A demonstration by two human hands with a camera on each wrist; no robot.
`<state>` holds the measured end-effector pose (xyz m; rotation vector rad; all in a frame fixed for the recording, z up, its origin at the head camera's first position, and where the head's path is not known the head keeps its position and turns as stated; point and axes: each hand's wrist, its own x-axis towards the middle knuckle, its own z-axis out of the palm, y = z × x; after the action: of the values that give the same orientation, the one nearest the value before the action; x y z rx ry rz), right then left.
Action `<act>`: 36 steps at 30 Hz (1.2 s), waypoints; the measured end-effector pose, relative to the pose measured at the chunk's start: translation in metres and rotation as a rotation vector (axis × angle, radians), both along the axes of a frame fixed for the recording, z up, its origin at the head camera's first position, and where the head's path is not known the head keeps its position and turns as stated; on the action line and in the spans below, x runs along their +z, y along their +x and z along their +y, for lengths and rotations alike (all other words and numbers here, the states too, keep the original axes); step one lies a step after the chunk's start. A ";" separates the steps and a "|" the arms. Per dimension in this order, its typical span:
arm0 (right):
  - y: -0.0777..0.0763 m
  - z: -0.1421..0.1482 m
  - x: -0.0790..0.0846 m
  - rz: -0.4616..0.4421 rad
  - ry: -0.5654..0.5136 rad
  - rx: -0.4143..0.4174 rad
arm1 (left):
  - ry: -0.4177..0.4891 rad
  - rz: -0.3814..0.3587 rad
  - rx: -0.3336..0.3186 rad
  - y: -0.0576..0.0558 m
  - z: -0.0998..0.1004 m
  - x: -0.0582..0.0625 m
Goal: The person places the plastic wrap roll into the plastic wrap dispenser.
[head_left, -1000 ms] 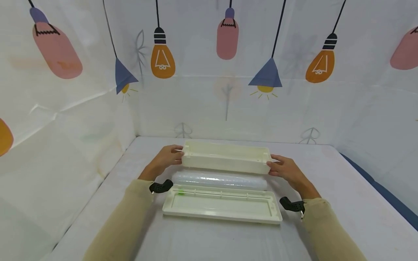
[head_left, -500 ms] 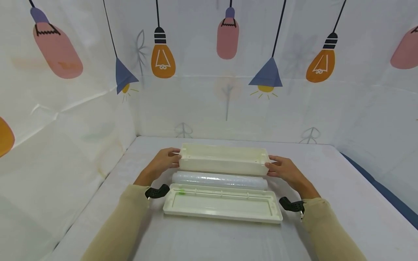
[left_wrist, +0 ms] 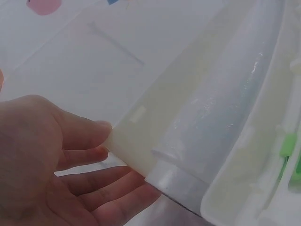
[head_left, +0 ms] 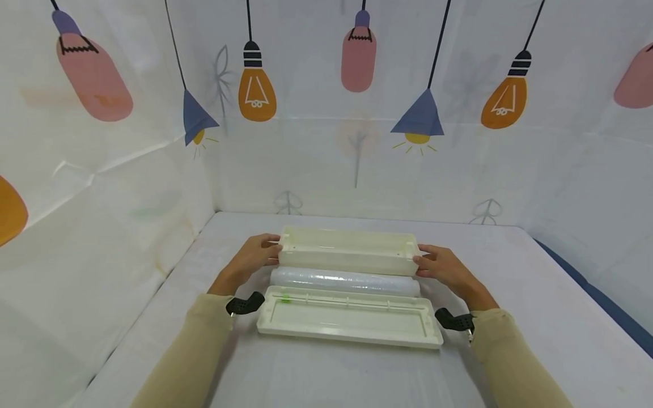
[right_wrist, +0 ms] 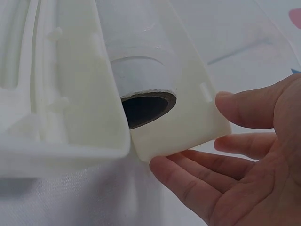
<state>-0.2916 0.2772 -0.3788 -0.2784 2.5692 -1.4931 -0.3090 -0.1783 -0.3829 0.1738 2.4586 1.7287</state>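
A long cream plastic box (head_left: 349, 258), its hollow side up, lies across the far part of the table. At its left end my left hand (head_left: 250, 259) grips it, thumb at the corner and fingers along the end in the left wrist view. My right hand (head_left: 450, 271) holds the opposite end, the thumb (right_wrist: 254, 107) on the near face and fingertips along the lower edge. Just in front of the box is a roll of cling film (head_left: 344, 281), whose hollow cardboard core (right_wrist: 149, 109) shows in the right wrist view.
Nearest me lies the matching cream lid (head_left: 352, 323), inner side up, with a rail and a small green slider (left_wrist: 288, 145). White cloth covers the table (head_left: 326, 377). A printed sheet with lamp pictures hangs behind (head_left: 316, 164) and along the left side.
Both hands have brought the box slightly left and closer to me, nearer the roll. The roll and lid stay in place.
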 end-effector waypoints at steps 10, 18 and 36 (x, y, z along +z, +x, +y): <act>0.000 -0.001 -0.001 -0.020 -0.023 0.009 | 0.009 -0.014 0.006 0.003 -0.002 -0.003; 0.000 -0.002 -0.001 -0.033 -0.009 -0.004 | 0.011 -0.032 0.019 0.004 -0.004 -0.004; 0.018 0.009 -0.004 -0.023 -0.090 -0.052 | -0.007 -0.040 0.037 0.018 -0.010 -0.016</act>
<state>-0.2734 0.2865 -0.3828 -0.2059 2.5142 -1.6223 -0.2910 -0.1886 -0.3987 0.0918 2.4542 1.7209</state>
